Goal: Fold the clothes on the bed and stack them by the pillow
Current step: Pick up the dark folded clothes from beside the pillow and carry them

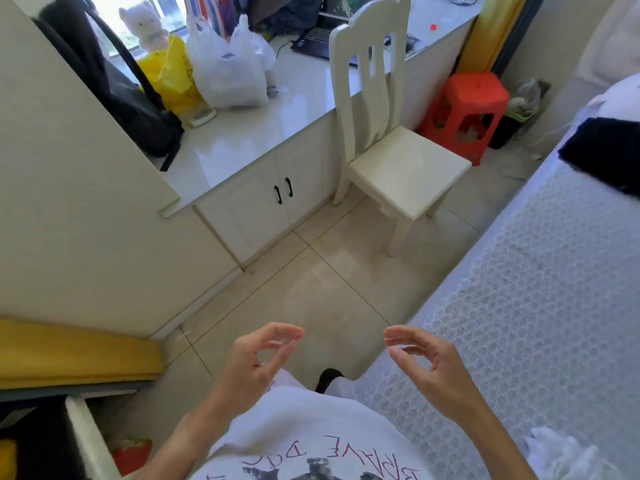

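The bed (pixel 540 271) with its pale lace-patterned cover runs along the right side. A dark navy garment (pixel 602 157) lies on it at the far right edge, with white fabric (pixel 620 98) just behind it. More white cloth (pixel 561 452) shows at the bed's near right. My left hand (pixel 256 362) and my right hand (pixel 426 365) hover in front of my chest above the floor, fingers loosely curled, holding nothing. Neither hand touches any garment. No pillow is in view.
A cream chair (pixel 391 140) stands on the tiled floor beside the bed, a red stool (pixel 464 109) behind it. A white counter with cabinet doors (pixel 263 202) holds plastic bags (pixel 225 64), a black backpack (pixel 114 88) and a laptop (pixel 318 36). A yellow-edged ledge (pixel 76 351) sits at my left.
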